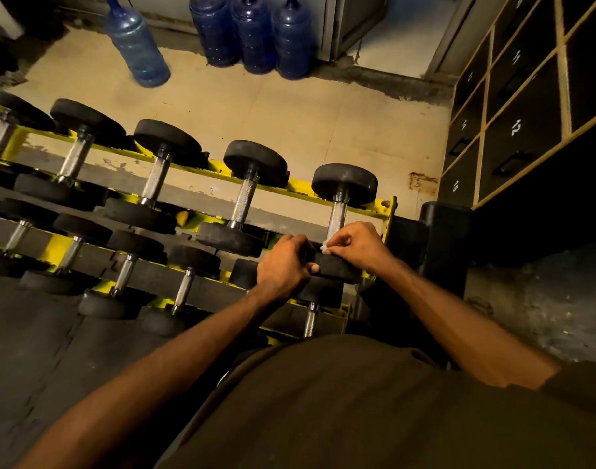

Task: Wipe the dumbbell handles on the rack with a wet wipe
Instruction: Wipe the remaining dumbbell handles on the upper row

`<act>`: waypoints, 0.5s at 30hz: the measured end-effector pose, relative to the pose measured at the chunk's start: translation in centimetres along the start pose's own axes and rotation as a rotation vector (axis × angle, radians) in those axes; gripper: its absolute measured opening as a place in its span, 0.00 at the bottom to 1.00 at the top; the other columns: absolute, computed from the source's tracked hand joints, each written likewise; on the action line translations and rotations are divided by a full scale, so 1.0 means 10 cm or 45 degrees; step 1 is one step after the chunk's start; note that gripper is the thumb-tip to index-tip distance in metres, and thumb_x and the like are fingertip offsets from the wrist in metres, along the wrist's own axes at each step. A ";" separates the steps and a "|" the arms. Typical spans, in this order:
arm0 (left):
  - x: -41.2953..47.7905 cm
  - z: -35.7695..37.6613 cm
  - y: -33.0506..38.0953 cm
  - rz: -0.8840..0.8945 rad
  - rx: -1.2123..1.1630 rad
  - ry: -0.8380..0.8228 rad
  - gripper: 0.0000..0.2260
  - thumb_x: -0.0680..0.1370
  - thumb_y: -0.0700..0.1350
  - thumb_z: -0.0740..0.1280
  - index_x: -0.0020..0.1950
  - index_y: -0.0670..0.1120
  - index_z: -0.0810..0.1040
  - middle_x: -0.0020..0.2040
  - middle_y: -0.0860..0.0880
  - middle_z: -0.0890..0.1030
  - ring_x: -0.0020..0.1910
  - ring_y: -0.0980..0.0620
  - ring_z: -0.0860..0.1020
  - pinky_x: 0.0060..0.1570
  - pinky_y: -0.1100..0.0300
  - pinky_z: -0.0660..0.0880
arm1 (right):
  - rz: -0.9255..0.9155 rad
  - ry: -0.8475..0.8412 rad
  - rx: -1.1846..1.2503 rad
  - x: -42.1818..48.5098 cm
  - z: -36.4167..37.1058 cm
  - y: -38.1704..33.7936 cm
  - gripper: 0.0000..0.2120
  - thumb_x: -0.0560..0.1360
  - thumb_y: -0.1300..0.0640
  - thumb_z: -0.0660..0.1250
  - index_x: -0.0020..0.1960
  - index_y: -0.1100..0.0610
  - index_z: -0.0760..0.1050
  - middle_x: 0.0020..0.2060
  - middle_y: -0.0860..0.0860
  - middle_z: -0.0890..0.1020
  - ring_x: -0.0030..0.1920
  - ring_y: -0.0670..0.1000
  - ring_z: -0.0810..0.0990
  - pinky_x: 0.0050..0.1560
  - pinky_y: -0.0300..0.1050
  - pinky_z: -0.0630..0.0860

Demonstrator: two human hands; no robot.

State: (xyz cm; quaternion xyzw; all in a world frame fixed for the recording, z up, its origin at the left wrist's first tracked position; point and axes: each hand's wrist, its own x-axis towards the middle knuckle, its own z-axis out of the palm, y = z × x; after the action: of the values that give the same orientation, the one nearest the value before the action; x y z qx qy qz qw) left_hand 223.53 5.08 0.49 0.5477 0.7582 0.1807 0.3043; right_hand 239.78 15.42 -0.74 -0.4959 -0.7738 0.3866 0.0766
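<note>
Wipe (324,247) at the dumbbell handle (337,214), between both hands.
Right hand (356,247) pinches the wipe; left hand (283,269) curls round the near weight (337,267); both arms extended.

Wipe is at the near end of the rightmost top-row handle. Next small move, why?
Probably slide the right hand with the wipe along the handle toward the far weight: the wipe sits at the handle's near end, the rest is uncovered, and the left hand grips the near weight.
</note>
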 end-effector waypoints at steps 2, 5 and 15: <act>0.00 0.01 0.00 -0.004 -0.003 -0.001 0.12 0.72 0.50 0.77 0.50 0.55 0.77 0.55 0.53 0.77 0.50 0.51 0.78 0.50 0.48 0.80 | -0.041 0.054 -0.063 0.06 -0.04 -0.03 0.07 0.72 0.58 0.76 0.49 0.56 0.85 0.44 0.48 0.84 0.44 0.43 0.80 0.48 0.44 0.82; -0.01 0.02 0.02 0.015 0.007 -0.008 0.12 0.72 0.51 0.77 0.51 0.54 0.77 0.55 0.53 0.76 0.50 0.52 0.78 0.50 0.48 0.81 | -0.012 0.388 -0.149 0.20 -0.03 -0.06 0.08 0.74 0.57 0.74 0.52 0.57 0.84 0.47 0.50 0.78 0.47 0.47 0.76 0.49 0.44 0.79; 0.00 0.03 0.01 0.016 0.002 0.005 0.13 0.72 0.51 0.77 0.52 0.55 0.77 0.55 0.54 0.76 0.50 0.52 0.78 0.50 0.49 0.81 | -0.128 -0.088 -0.576 0.28 -0.11 -0.39 0.08 0.76 0.62 0.70 0.54 0.59 0.82 0.48 0.53 0.79 0.47 0.52 0.79 0.42 0.44 0.77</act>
State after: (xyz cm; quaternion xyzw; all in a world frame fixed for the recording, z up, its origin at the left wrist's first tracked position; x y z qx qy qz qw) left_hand 223.78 5.05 0.30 0.5522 0.7555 0.1830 0.3014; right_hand 236.18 17.48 1.91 -0.4478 -0.8666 0.2157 -0.0440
